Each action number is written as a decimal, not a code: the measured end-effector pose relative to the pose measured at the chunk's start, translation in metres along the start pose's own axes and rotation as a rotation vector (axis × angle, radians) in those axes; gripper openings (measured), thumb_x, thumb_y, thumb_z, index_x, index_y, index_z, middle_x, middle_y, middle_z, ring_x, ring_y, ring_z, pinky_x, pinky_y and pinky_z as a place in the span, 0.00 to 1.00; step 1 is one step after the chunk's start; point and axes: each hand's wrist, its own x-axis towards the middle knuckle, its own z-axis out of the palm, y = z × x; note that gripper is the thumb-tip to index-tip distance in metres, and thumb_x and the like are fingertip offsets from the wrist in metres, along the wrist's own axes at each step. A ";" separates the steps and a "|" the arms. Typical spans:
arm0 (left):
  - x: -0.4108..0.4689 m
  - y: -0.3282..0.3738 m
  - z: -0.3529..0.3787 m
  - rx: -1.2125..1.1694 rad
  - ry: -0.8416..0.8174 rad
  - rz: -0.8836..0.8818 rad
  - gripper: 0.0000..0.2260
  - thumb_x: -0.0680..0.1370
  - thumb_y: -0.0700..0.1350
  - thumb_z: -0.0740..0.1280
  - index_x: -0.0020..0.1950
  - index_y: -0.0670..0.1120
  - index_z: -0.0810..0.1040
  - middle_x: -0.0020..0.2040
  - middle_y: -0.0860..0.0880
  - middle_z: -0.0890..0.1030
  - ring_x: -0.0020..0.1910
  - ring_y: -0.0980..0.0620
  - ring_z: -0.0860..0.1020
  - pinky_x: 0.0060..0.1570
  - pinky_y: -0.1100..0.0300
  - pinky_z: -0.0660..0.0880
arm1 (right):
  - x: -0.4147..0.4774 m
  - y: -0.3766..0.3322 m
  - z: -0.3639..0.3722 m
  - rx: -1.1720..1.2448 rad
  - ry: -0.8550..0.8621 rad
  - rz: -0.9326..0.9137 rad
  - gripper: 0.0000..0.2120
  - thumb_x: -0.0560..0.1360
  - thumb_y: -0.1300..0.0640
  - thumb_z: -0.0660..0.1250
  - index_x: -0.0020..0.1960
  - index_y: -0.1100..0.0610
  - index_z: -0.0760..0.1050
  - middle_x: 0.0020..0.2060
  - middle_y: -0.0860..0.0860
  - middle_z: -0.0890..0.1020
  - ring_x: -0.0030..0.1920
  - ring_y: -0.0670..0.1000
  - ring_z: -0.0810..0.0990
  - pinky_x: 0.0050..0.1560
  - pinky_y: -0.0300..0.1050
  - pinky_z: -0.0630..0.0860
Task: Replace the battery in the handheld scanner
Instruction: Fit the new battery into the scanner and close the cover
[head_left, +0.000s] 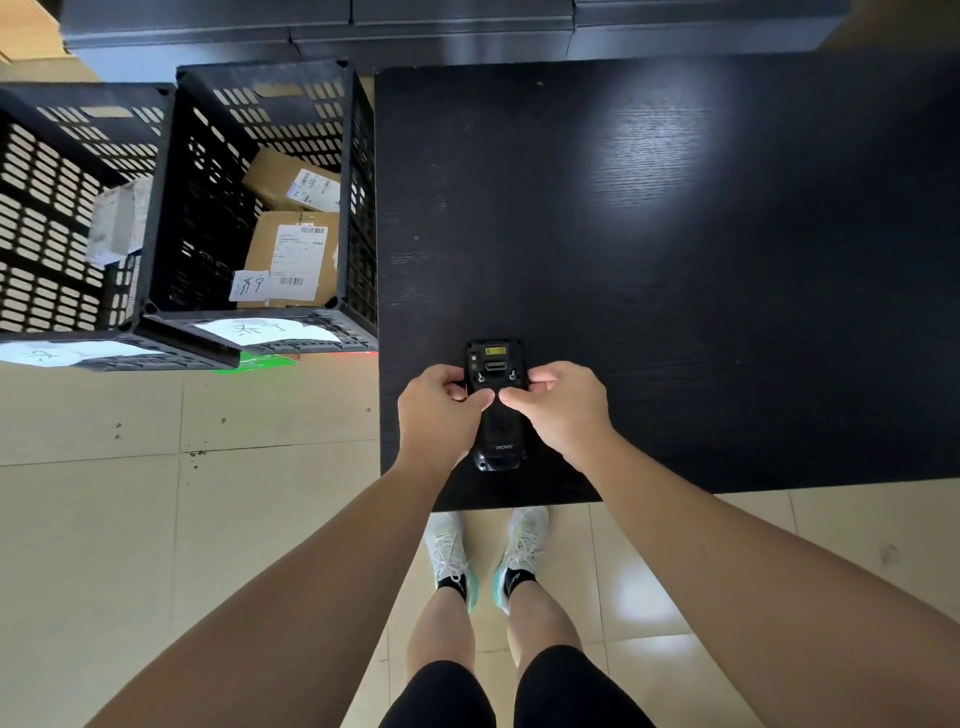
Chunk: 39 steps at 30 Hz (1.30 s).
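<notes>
A black handheld scanner (497, 431) lies back side up on the black table (675, 234), near its front edge. Its far end shows a yellow label and two small metal latches. My left hand (439, 410) grips the scanner's left side, and my right hand (561, 405) grips its right side. Both thumbs press on the middle of the scanner's back, their tips nearly touching. The back cover looks closed; no loose battery is visible.
Two black slotted plastic crates (156, 218) stand on the floor to the left of the table; the nearer crate holds cardboard parcels (293, 249) with shipping labels. Dark cabinets run along the back. My feet stand on tiled floor by the table's front edge.
</notes>
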 end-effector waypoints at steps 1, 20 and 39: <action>0.000 0.000 -0.003 0.038 0.000 0.045 0.14 0.72 0.47 0.74 0.56 0.48 0.79 0.43 0.51 0.81 0.42 0.54 0.79 0.49 0.61 0.75 | 0.001 0.001 0.001 0.005 0.001 0.002 0.11 0.67 0.53 0.77 0.46 0.56 0.83 0.37 0.47 0.84 0.45 0.51 0.83 0.49 0.46 0.80; 0.053 0.032 -0.038 0.934 -0.551 0.846 0.07 0.81 0.43 0.60 0.55 0.44 0.76 0.52 0.47 0.76 0.46 0.43 0.78 0.44 0.48 0.78 | 0.005 0.008 0.003 0.013 0.021 -0.037 0.12 0.67 0.52 0.78 0.48 0.56 0.83 0.37 0.47 0.83 0.43 0.47 0.82 0.47 0.41 0.78; 0.037 0.026 -0.020 0.679 -0.400 0.437 0.02 0.74 0.35 0.62 0.43 0.38 0.74 0.44 0.43 0.75 0.40 0.40 0.76 0.36 0.53 0.71 | 0.007 0.013 0.009 0.047 0.043 -0.026 0.16 0.67 0.51 0.78 0.52 0.55 0.81 0.45 0.50 0.86 0.48 0.49 0.84 0.55 0.49 0.80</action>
